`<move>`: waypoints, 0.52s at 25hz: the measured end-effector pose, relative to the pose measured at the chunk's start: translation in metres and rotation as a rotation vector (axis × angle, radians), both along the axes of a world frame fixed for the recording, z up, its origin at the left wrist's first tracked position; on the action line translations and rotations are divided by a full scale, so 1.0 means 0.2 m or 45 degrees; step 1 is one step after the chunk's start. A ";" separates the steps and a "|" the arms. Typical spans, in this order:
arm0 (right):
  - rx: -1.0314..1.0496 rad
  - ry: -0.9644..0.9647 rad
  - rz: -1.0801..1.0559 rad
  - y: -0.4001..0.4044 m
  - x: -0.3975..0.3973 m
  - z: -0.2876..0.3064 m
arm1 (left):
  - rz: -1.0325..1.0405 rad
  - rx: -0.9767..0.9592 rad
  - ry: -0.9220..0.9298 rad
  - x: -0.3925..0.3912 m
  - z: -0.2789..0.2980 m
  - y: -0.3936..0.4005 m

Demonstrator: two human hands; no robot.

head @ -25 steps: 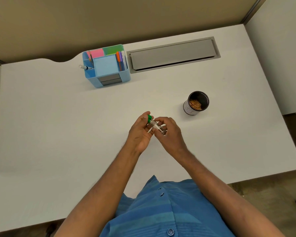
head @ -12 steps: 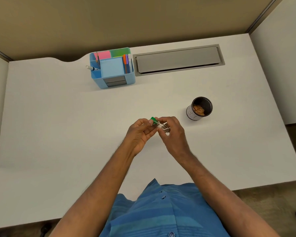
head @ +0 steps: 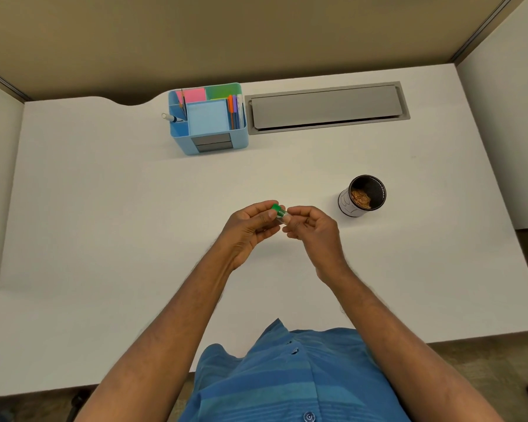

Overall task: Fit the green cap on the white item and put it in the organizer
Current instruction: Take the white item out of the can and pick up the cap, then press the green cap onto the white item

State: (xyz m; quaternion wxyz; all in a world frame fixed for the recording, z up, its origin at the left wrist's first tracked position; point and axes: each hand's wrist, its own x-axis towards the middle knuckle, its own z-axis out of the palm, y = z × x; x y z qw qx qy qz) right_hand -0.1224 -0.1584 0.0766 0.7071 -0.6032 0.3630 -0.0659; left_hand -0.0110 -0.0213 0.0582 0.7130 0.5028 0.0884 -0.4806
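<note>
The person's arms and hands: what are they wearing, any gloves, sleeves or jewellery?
Both the left hand and the right hand are bare: no gloves, and no rings or watch that I can see. The forearms are uncovered down to the bottom of the picture, so no sleeve cuffs show. The only clothing in sight is a blue button-front shirt with darker blue stripes, with small round buttons.

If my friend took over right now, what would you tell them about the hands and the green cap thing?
Left hand: fingers pinch the green cap.
Right hand: fingertips at the white item, which is mostly hidden between the hands.
Both are held above the desk; the blue organizer stands at the far edge.
Done: cap sits at the item's end; whether it is fully seated cannot be told.
Left: check the cap is on, then put the item in the organizer.
</note>
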 end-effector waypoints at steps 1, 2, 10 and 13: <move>0.030 0.014 -0.001 0.00 0.01 0.00 | -0.016 0.020 -0.030 0.01 0.01 0.00; 0.040 0.028 0.014 0.00 0.02 0.01 | -0.027 0.036 -0.056 0.01 0.01 0.01; 0.186 0.175 0.104 0.02 0.10 0.03 | -0.083 0.130 -0.248 0.05 0.05 0.02; 0.147 0.193 0.160 0.03 0.14 0.04 | -0.058 0.160 -0.270 0.07 0.04 0.04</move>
